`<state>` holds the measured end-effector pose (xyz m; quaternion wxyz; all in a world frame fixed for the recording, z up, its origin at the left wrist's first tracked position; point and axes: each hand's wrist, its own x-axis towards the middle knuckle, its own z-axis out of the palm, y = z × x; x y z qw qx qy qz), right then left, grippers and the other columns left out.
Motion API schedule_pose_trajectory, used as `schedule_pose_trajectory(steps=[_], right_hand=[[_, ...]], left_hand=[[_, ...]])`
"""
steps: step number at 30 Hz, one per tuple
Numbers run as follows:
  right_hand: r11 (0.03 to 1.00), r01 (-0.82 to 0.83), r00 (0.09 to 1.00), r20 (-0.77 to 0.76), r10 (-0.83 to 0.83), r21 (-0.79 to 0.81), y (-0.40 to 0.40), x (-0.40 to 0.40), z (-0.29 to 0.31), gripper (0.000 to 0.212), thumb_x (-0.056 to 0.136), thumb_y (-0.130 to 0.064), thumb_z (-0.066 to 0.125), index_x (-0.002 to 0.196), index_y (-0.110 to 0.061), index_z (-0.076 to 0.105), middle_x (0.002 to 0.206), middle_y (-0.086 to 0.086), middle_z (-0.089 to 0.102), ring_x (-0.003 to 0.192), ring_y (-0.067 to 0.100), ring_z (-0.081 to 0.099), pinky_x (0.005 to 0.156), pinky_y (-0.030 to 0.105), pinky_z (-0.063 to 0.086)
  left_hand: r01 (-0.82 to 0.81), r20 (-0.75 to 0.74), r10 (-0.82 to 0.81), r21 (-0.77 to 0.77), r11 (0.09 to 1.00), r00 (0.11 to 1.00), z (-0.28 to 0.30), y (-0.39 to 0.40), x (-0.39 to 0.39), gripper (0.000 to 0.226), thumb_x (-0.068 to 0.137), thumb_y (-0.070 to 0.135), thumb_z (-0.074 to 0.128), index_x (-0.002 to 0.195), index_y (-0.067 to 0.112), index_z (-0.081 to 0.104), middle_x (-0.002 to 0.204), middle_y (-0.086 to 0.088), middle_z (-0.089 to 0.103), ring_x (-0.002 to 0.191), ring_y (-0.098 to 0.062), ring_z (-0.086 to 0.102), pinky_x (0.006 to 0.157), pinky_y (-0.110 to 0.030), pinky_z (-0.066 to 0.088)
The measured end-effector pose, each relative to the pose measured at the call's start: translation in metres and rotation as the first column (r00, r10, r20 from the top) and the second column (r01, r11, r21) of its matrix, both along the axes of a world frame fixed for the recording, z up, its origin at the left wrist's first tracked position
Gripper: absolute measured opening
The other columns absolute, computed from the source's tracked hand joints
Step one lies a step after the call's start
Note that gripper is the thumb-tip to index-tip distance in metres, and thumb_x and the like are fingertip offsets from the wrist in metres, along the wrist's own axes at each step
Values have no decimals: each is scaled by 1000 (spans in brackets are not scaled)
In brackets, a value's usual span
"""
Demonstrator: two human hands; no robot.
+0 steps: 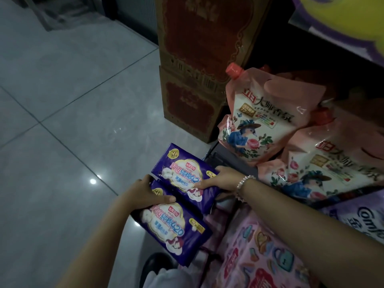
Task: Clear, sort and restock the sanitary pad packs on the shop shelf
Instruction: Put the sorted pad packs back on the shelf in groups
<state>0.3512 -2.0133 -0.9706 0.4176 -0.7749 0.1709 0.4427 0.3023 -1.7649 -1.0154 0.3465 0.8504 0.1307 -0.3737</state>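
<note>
Two purple sanitary pad packs with white and pink print are held low over the floor, beside the bottom shelf. My left hand [146,193] grips the upper end of the nearer pack [172,229], thumb across its front. My right hand [218,179], a bead bracelet on its wrist, grips the right edge of the farther pack [182,173], thumb on its face and fingers behind. The two packs overlap slightly at their meeting ends.
Pink spouted refill pouches [257,121] stand on the bottom shelf at right. Stacked brown and red cartons [195,86] stand on the grey tiled floor [62,121] behind. Pink patterned packs [259,252] lie below my right arm. A dark shoe [155,265] shows at the bottom.
</note>
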Motion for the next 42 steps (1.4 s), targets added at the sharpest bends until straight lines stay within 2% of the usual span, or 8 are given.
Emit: schedule_pose_trajectory(steps=[7,18,22,26,29,35,39,42], right_hand=[[998,42,998,51,-44,43,-2,-2,11,59,63,-25,91,108,-12,55,100,8,71,79,22,71,66,39,61],[996,55,984,166,-65,66,-22,-3,39,66,60,-34,90,112,-14,54,102,2,70,87,19,71,78,41,60],[979,111,969,202,-146,173,-25,-9,61,50,69,-25,85,108,-13,57,93,1,71,76,14,70,62,32,60],[961,137,917,336,-215,241,-29,-21,96,50,56,-36,90,94,-15,65,89,4,74,82,21,71,79,41,60],[934,181,858,415,-303,308,-33,-36,132,78,34,-50,90,99,-14,66,95,6,75,91,26,71,88,48,56],[888,183,721,556,-413,422,-59,-82,227,40,59,-28,86,92,-16,67,90,6,75,75,16,71,75,34,57],[868,169,641,617,-456,466,-95,-117,290,34,70,-24,82,98,-15,66,88,1,75,75,13,71,65,26,57],[837,184,568,639,-519,516,-129,-146,329,28,71,-21,80,95,-14,66,85,2,76,68,11,71,58,21,52]], left_hand=[[-81,-27,84,78,994,996,-4,-13,-5,83,58,62,80,116,12,48,109,-2,64,87,-16,60,70,-26,46],[-128,-27,126,-98,987,992,6,-7,-1,56,65,43,84,107,12,64,92,-2,74,80,-15,71,74,-29,56],[-269,70,276,-99,958,958,34,5,1,84,36,66,88,98,14,68,86,-3,75,79,-20,72,82,-40,58],[-299,195,311,-86,950,930,77,23,2,113,11,86,73,101,17,68,89,-1,74,80,-20,71,82,-43,58],[-323,273,343,-117,939,899,135,22,-7,106,18,82,75,100,16,67,87,-2,74,78,-21,72,81,-44,58],[-372,384,455,-272,887,803,247,-4,-40,92,39,63,88,111,12,58,93,-9,72,80,-26,71,76,-43,58],[-318,399,470,-391,864,787,311,-31,-62,113,21,60,93,116,10,58,96,-15,73,80,-32,72,76,-50,59],[-251,479,485,-473,845,731,351,-62,-78,104,24,49,90,113,5,59,94,-17,72,79,-34,71,78,-50,58]])
